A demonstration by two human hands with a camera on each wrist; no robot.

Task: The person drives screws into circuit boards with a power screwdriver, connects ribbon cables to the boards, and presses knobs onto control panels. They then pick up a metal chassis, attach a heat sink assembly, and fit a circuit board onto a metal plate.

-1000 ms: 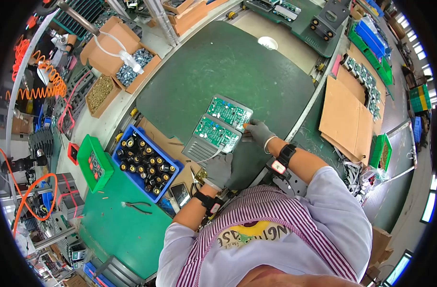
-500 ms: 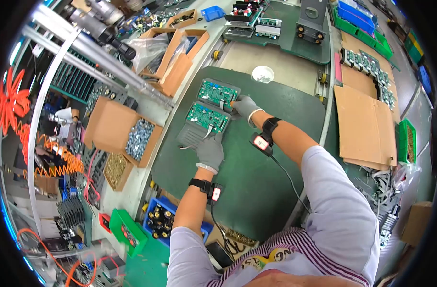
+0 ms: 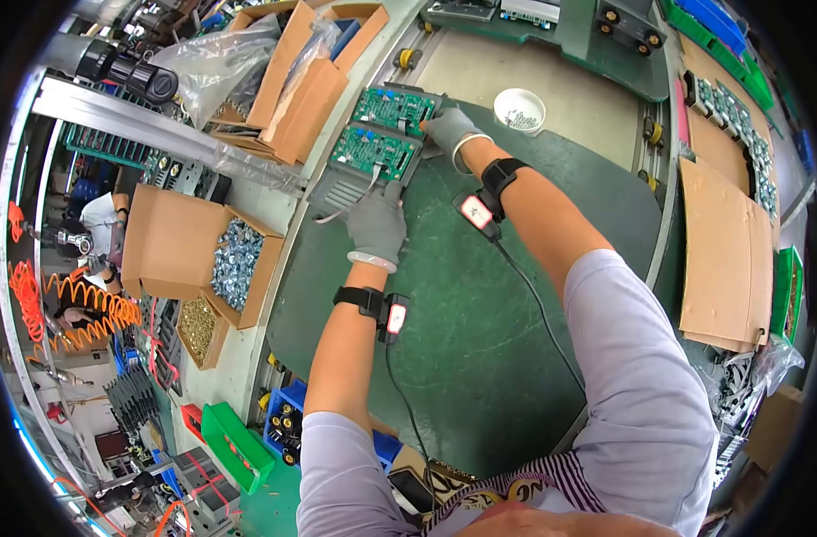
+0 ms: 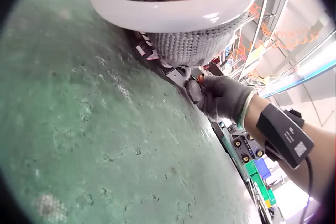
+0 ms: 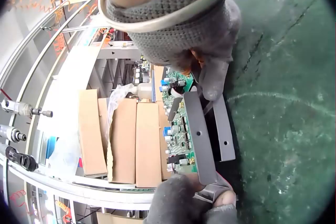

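Two grey metal housings lie side by side near the left edge of the dark green work board [image 3: 480,295], each with a green circuit board. My left hand [image 3: 377,224], in a grey glove, grips the near end of the nearer housing [image 3: 373,154]; the right wrist view shows its fingers [image 5: 176,195] curled around the metal end. A ribbon cable [image 3: 350,208] trails beside it. My gloved right hand [image 3: 453,134] holds the right edge of the farther housing [image 3: 392,109] with bent fingers, their tips partly hidden. The right wrist view shows the grey side flanges [image 5: 199,134] of the housings close together.
Left of the work board stand a carton of small metal parts [image 3: 238,259] and a box of brass-coloured screws [image 3: 198,327]. A white bowl [image 3: 519,109] sits beyond the right hand. Flat cardboard [image 3: 726,259] lies at right. Black cables run from both wrist cameras.
Both hands have moved the housings forward across the work board, away from my body to its far left side. My head view has shifted forward too, and both arms are more stretched out.
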